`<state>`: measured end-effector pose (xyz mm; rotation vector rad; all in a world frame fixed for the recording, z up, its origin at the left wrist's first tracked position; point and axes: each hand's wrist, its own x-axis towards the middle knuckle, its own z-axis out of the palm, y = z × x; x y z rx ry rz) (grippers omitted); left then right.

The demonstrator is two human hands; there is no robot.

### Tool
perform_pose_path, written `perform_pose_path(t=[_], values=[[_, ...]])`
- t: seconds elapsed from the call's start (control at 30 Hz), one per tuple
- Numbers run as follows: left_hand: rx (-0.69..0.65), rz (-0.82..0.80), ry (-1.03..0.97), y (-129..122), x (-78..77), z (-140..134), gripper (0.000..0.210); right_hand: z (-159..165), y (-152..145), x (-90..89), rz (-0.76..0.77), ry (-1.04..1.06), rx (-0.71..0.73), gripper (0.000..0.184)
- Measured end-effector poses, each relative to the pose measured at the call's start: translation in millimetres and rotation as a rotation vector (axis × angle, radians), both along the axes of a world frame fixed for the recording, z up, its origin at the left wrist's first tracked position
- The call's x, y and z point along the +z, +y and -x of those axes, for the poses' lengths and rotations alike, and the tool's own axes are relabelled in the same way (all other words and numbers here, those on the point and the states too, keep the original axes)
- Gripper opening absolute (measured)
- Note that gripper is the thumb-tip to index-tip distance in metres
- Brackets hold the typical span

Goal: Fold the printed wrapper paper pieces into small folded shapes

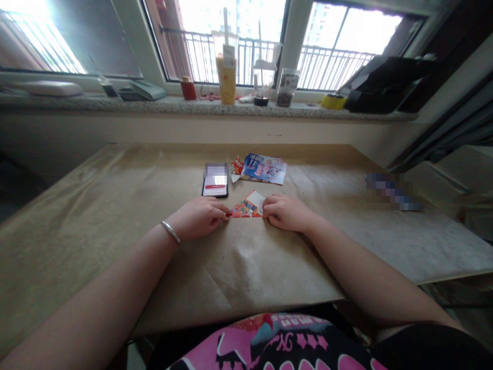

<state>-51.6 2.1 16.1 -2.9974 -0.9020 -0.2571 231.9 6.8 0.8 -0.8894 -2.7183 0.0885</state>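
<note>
A folded piece of printed paper (245,207), red and orange with a white flap, lies on the covered table between my hands. My left hand (202,218), with a silver bangle at the wrist, pinches its left corner. At the right corner, my right hand (287,211) has its fingers closed on the paper's edge. Just beyond my left hand lies a phone (215,181) with a lit screen. Behind the paper rest a small red and white folded paper piece (236,167) and a stack of blue printed sheets (265,169).
The table (115,216) has a brownish cover. A blurred dark object (393,192) lies on its right side. Along the windowsill (173,107) stand a tall cup of yellow drink (227,77), a red jar (188,89), clear containers (287,87) and a yellow tape roll (333,101).
</note>
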Motion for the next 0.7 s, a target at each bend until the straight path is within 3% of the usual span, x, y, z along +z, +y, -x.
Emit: perform_pose_path(t=[0.3,0.7], values=[[0.086,0.103,0.064,-1.1,7.2,4.7,0.034,-6.4,-1.2,3.1,0.026,-0.030,-0.016,0.020],[0.099,0.082,0.066,-3.0,8.4,5.5,0.033,-29.3,-0.1,8.3,0.094,-0.043,-0.129,0.020]])
